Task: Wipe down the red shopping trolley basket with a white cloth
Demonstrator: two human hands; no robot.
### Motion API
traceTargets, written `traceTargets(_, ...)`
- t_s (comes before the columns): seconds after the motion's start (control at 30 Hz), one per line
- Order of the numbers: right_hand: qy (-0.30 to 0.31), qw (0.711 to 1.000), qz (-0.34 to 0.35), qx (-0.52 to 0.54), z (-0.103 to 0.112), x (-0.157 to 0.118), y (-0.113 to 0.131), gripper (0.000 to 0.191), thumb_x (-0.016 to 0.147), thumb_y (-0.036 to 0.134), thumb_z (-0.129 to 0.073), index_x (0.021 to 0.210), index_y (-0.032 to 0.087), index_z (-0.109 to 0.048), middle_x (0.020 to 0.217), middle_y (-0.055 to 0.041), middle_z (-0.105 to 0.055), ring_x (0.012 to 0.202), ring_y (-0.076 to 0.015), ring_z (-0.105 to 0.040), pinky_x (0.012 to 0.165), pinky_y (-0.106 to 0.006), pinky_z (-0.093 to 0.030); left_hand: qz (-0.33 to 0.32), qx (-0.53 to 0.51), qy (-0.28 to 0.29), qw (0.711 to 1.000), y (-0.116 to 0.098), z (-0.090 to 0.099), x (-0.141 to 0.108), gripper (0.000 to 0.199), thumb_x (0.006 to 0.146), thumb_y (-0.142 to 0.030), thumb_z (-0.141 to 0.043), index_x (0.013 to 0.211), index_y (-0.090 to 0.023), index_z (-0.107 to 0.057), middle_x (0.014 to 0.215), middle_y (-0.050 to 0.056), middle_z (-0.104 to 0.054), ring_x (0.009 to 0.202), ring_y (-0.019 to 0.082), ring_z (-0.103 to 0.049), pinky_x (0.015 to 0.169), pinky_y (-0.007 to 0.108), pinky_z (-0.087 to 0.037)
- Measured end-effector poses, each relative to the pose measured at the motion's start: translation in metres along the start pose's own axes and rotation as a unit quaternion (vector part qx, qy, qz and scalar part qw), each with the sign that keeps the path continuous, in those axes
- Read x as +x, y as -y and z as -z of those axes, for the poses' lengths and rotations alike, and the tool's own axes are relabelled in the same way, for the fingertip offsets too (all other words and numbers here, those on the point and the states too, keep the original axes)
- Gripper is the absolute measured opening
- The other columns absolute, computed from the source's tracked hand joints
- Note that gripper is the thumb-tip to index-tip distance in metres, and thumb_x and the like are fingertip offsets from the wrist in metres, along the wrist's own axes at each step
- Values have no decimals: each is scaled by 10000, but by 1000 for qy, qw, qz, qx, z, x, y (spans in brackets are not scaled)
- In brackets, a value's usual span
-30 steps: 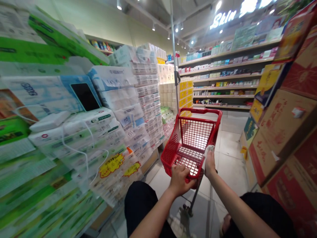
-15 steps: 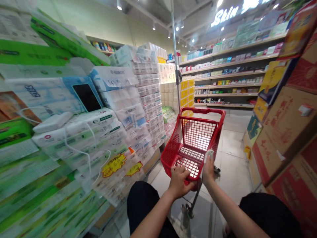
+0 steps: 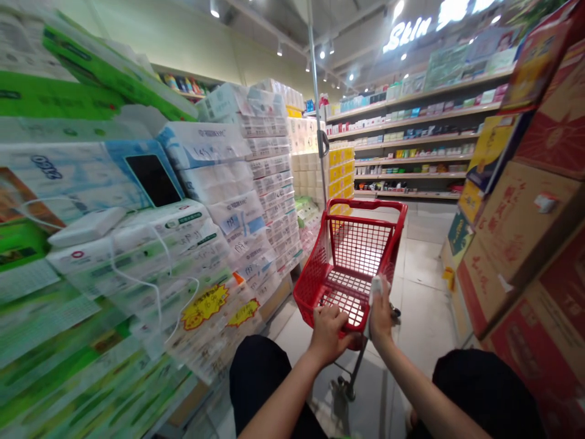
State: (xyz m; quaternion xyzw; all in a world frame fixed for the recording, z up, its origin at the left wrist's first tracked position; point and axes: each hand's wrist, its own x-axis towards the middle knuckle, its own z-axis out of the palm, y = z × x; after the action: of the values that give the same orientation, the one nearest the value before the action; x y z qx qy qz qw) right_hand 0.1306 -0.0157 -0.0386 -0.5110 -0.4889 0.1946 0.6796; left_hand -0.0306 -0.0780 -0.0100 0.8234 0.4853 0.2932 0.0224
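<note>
A red plastic shopping cart [image 3: 315, 286] with grid walls stands in front of me, its basket tilted towards me. My left hand [image 3: 329, 332] is closed over the near rim of the basket, fingers on the inside and thumb outside. At the cart's right side, my right hand [image 3: 380, 317] presses a folded white cloth or wipe [image 3: 376, 286] against the outer rim. The fingers are mostly behind the cloth and the cart's edge. Below the basket, a grey leg and a caster [image 3: 350, 390] show.
Stacked tissue packs [image 3: 219, 207] rise on the left, with a phone [image 3: 154, 177], a white power bank [image 3: 86, 227] and a cable on them. Cardboard boxes [image 3: 516, 231] line the right. A metal pole [image 3: 315, 79] stands behind the cart, before product shelves [image 3: 411, 158].
My right hand has slid slightly towards me along the cart's right rim with the white cloth. The left hand keeps its hold. The view has shifted a little.
</note>
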Motion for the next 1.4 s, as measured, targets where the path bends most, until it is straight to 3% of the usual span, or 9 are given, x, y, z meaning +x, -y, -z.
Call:
traceTargets(0.2,105,988,107,-32,9,-82,20,450,981,381,-364,1415,299,-446,1603,-9,-161,1474,-273,-109,1178,-573,-129,-2,17,8,1000,2,-1,8,253,733,-328,-702,925,-218,-579,974,38,-564,950,235,-496,824,369,-310)
traceTargets(0.4,181,957,201,-109,26,11,11,350,977,361,-386,1225,279,-618,1322,-37,-575,1412,-250,-284,1169,-560,-194,-15,7,8,1000,-4,-3,3,270,776,-435,-680,890,-213,-576,984,44,-567,953,235,-498,838,383,-314)
traceTargets(0.6,200,939,198,-198,39,117,-6,388,972,431,-355,1090,245,-674,1198,-64,-644,1376,-283,-334,1122,-591,-266,-43,7,22,999,-6,-10,1,262,793,-425,-681,920,-223,-572,980,37,-557,950,226,-508,847,382,-332)
traceTargets(0.8,231,908,246,-247,42,38,11,328,988,362,-351,1064,261,-653,1095,-34,-665,1215,-234,-501,1150,-566,-238,-29,32,15,999,-6,-23,9,291,821,-380,-654,1038,-225,-538,1017,52,-560,963,250,-514,843,410,-381)
traceTargets(0.93,277,876,282,-276,54,-14,32,354,983,315,-380,1301,270,-529,1178,-34,-643,1224,-217,-503,1193,-555,-161,-19,10,-23,1000,-13,-32,16,382,851,-330,-590,1174,-173,-463,1049,89,-562,998,274,-527,890,459,-415)
traceTargets(1.1,372,829,297,-293,93,24,38,459,990,339,-366,1447,293,-372,1429,-22,-491,1357,-196,-395,1151,-440,-337,-80,-17,26,996,-2,-10,37,547,810,-333,-648,1291,-234,-408,1285,94,-497,1083,257,-557,896,432,-486)
traceTargets(1.2,406,786,337,-323,116,59,29,526,974,398,-431,1477,289,-326,1534,-18,-354,1424,-210,-290,1145,-423,-352,-158,18,51,986,28,19,53,595,766,-394,-717,1284,-249,-461,1412,87,-429,1299,282,-426,1114,475,-334)
traceTargets(1.3,393,755,381,-361,127,79,19,534,955,432,-479,1456,288,-364,1535,-20,-357,1435,-236,-262,1164,-470,-297,-191,63,86,976,60,36,63,491,737,-415,-746,1156,-236,-563,1299,70,-537,1348,286,-366,1197,512,-143)
traceTargets(1.4,376,738,409,-384,123,87,13,402,957,416,-483,1338,287,-499,1404,-18,-522,1380,-239,-354,1188,-509,-199,-191,81,104,973,77,29,66,280,788,-311,-693,1039,-228,-600,1155,50,-603,1281,238,-435,1194,491,-154)
